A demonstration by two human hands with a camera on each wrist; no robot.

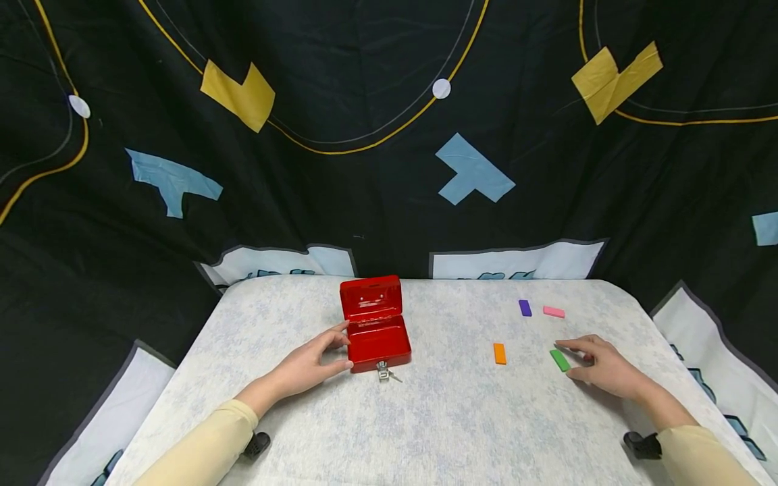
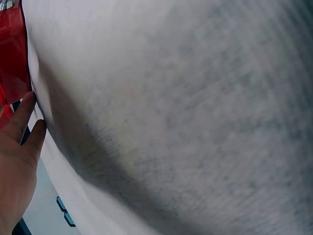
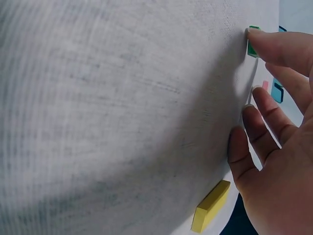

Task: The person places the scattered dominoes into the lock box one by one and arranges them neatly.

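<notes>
A red cash box (image 1: 367, 365) stands on the table with its lid raised and keys hanging from its front lock. My left hand (image 1: 308, 361) touches its left side, thumb by the front corner and fingers farther back. The left wrist view catches only part of the red box (image 2: 13, 54) above the fingers. Over on the right, my right hand (image 1: 602, 368) has thumb and index finger around the ends of a flat green block (image 1: 560, 360). In the right wrist view the thumb partly covers the green block (image 3: 253, 48); no firm pinch shows.
An orange block (image 1: 500, 354) lies between the box and the green block. Farther back are a purple block (image 1: 525, 308) and a pink block (image 1: 554, 312). A yellow block (image 3: 210, 207) lies near the right little finger. Black cloth (image 1: 389, 202) hangs behind the table (image 1: 450, 418).
</notes>
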